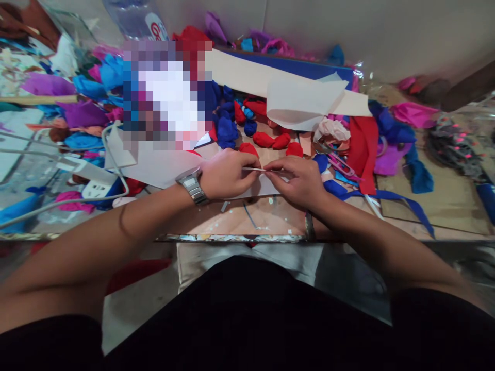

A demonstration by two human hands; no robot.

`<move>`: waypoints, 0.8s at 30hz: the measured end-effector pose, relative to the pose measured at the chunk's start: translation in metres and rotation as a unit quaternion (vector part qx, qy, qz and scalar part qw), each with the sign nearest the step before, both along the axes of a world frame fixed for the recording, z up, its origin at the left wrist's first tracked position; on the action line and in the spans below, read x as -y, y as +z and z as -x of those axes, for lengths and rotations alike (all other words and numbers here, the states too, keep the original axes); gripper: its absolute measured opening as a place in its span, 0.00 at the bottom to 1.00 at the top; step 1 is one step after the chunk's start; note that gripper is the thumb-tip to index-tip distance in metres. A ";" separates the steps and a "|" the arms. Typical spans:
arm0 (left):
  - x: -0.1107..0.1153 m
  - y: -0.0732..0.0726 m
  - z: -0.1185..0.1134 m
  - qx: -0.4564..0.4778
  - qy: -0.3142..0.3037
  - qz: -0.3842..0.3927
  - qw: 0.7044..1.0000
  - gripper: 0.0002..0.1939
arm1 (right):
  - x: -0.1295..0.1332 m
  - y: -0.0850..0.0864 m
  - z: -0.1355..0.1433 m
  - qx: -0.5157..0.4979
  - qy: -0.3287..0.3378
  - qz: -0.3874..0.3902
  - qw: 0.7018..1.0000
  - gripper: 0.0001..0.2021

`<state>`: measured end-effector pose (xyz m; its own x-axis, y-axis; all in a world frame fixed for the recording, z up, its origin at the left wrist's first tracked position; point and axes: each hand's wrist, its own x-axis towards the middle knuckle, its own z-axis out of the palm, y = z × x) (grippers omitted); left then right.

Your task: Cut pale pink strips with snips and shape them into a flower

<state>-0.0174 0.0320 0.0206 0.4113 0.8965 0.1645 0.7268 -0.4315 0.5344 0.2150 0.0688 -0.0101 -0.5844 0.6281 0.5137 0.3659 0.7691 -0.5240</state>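
Observation:
My left hand (226,174), with a metal watch (192,184) on its wrist, pinches one end of a thin white strip (254,169). My right hand (299,180) is closed in a pinch at the strip's other end, fingertips almost touching the left ones. Whether the strip is paper or a stick I cannot tell. Below both hands lies a white paper sheet (255,191). Just beyond them are red bundles of crumpled paper or cloth (266,140) and blue ones (227,131). Pink-handled scissors (340,164) rest to the right of my right hand.
A large cream sheet (240,72) and a white sheet (299,103) lie at the back. On the left are a power strip (96,189), a looping cable (121,175) and a plastic bottle (135,18). A blue ribbon (410,203) trails toward the table's front edge (232,238).

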 end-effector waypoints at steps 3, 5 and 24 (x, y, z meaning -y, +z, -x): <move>0.000 0.000 0.001 0.000 0.012 0.007 1.000 0.13 | -0.001 0.000 0.000 -0.006 0.018 -0.005 1.000 0.06; 0.000 0.001 0.000 -0.007 0.017 0.011 1.000 0.14 | -0.001 0.000 0.000 -0.012 0.027 -0.009 1.000 0.06; 0.002 0.007 -0.002 -0.063 0.021 0.013 0.998 0.16 | 0.003 0.006 0.000 -0.023 0.001 0.073 0.997 0.06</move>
